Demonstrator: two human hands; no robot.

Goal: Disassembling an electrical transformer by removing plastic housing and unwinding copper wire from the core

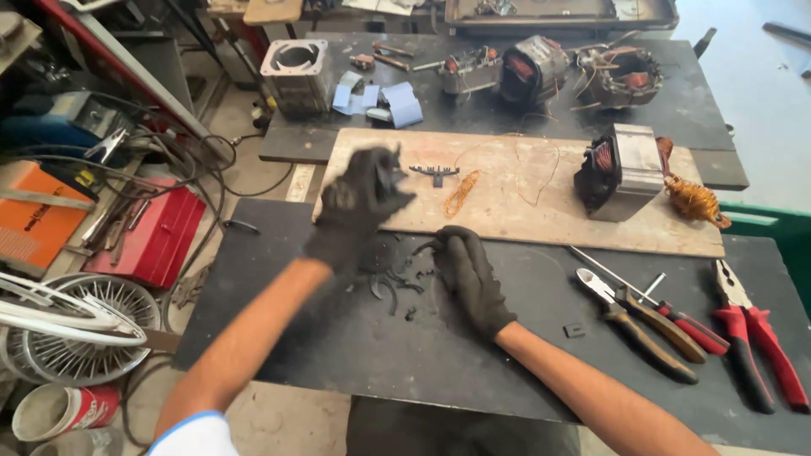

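where the dark desk [355, 355] meets the front edge of the wooden board [541, 221], a scatter of small black curved scraps [395, 287] lies between the two gloved hands; the pieces are bent strips pointing every which way, so they share no single long axis. the right hand [470, 279] rests palm down on the desk just beside the scraps, fingers curled loosely toward them, and whether it pinches one cannot be told. the left hand [359, 203] is raised above the near edge of the board, blurred, fingers partly spread; whether it holds anything cannot be told. on the board just beyond it lies a black comb-shaped piece [435, 172], its long axis running left to right with its stem toward the person, and beside that a twist of copper wire [461, 193] lying slanted. farther right on the board stands a motor stator [621, 171] with copper windings, a bundle of copper wire [694, 201] touching its right side. on the desk to the right lie side cutters [635, 323], a screwdriver [650, 300] and red-handled pliers [752, 329], handles toward the person. a red toolbox [156, 232] sits on the floor at left.
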